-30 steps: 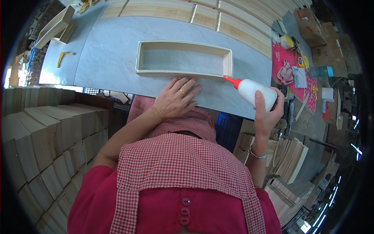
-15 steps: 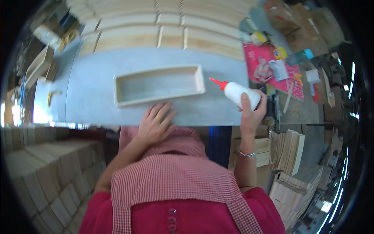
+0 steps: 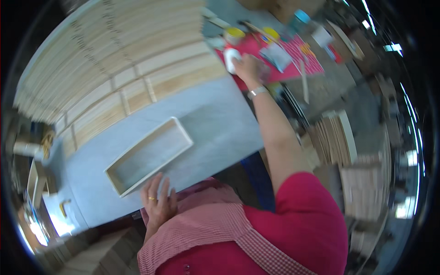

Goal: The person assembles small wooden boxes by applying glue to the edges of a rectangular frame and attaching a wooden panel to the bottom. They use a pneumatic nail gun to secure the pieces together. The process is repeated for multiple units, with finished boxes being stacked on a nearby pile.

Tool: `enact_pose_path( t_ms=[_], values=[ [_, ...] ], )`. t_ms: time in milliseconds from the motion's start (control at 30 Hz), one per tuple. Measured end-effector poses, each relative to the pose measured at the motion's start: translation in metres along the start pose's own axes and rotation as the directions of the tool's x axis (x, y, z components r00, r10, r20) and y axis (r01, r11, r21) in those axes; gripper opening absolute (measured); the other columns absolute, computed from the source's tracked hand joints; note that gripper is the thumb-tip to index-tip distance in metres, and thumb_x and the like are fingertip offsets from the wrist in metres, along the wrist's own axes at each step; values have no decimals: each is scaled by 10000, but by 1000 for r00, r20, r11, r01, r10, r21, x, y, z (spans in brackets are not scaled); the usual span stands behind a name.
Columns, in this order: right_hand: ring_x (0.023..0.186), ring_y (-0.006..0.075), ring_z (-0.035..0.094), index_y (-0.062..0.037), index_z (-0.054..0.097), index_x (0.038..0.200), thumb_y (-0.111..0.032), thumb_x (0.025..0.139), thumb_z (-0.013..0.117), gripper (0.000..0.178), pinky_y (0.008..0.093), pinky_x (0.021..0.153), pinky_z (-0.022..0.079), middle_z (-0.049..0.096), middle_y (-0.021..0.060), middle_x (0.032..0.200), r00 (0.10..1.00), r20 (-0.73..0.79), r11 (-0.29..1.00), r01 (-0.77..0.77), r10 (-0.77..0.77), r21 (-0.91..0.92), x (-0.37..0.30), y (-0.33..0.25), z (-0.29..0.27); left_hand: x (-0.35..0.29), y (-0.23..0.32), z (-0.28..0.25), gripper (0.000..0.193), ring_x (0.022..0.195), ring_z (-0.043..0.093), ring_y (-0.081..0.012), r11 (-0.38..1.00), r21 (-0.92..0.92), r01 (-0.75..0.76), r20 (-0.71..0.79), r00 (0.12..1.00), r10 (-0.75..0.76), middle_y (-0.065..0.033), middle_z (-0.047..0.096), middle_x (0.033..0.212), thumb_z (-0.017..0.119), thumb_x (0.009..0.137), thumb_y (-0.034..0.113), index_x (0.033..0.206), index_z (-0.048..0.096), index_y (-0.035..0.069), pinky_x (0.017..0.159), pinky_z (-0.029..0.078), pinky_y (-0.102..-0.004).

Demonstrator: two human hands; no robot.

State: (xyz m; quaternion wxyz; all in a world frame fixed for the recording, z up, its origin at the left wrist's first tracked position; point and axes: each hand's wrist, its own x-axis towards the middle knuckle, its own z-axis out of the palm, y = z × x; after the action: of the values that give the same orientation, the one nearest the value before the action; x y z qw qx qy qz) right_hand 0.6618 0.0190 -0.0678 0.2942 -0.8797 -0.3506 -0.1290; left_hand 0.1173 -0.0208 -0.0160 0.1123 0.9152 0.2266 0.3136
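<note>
A shallow rectangular frame of pale wood (image 3: 149,156) lies on the grey tabletop (image 3: 220,123), set at a slant. My left hand (image 3: 159,202) rests by its near long side at the table's front edge, fingers spread and holding nothing. Far to the right, my outstretched right hand (image 3: 249,69) grips a white glue bottle (image 3: 232,61) from the side. The bottle stands roughly upright over a pink patterned cloth (image 3: 298,59); whether its base touches the cloth is hidden. Blur softens the right fingers.
Rows of pale wooden boards (image 3: 123,59) cover the back of the table. Yellow-lidded tubs (image 3: 234,35), a teal-capped bottle (image 3: 299,22) and a folded pale packet (image 3: 277,57) sit around the cloth. Stacked wood pieces (image 3: 332,142) stand at the right.
My right hand has carried the glue bottle from beside the frame to the pink cloth, turning it upright. The view has swung right. My left hand stays by the frame's near side.
</note>
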Motion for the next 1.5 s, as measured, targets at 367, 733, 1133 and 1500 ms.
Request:
enact_pose_path(
  t_ms=[367, 733, 1133, 1500],
  values=[
    [1015, 410, 704, 9, 745, 1026, -223, 797, 766, 326, 491, 881, 570, 711, 263, 1084, 952, 193, 961, -200, 237, -190, 5, 64, -59, 16, -2, 12, 441, 1161, 593, -367, 993, -15, -118, 58, 991, 119, -184, 601, 1338, 680, 863, 22, 1302, 634, 34, 944, 498, -498],
    [1171, 383, 571, 33, 592, 1209, -220, 895, 689, 415, 480, 1003, 455, 597, 234, 1244, 358, -644, 511, -858, 676, 59, -370, 180, -236, 10, 3, 4, 454, 1174, 601, -342, 995, -6, -100, -20, 995, 100, -162, 607, 1342, 676, 883, 39, 1334, 626, 36, 908, 497, -447],
    [1321, 457, 502, 134, 429, 1374, -664, 730, 773, 1081, 475, 1103, 430, 497, 350, 1395, 88, -230, 53, -987, 969, -153, -435, 198, -181, 12, 26, 1, 442, 1224, 596, -357, 999, -31, -39, 19, 999, 40, -185, 580, 1373, 664, 877, 20, 1318, 630, 30, 969, 528, -455],
    [1172, 342, 638, 74, 477, 1411, -432, 1019, 536, 643, 420, 974, 537, 623, 220, 1289, 324, -468, 569, -440, 822, 695, -430, 162, -280, 6, 26, -1, 480, 1187, 619, -363, 984, -163, -75, -4, 997, 75, -221, 556, 1399, 680, 853, -27, 1328, 615, 5, 958, 537, -441]
  ],
)
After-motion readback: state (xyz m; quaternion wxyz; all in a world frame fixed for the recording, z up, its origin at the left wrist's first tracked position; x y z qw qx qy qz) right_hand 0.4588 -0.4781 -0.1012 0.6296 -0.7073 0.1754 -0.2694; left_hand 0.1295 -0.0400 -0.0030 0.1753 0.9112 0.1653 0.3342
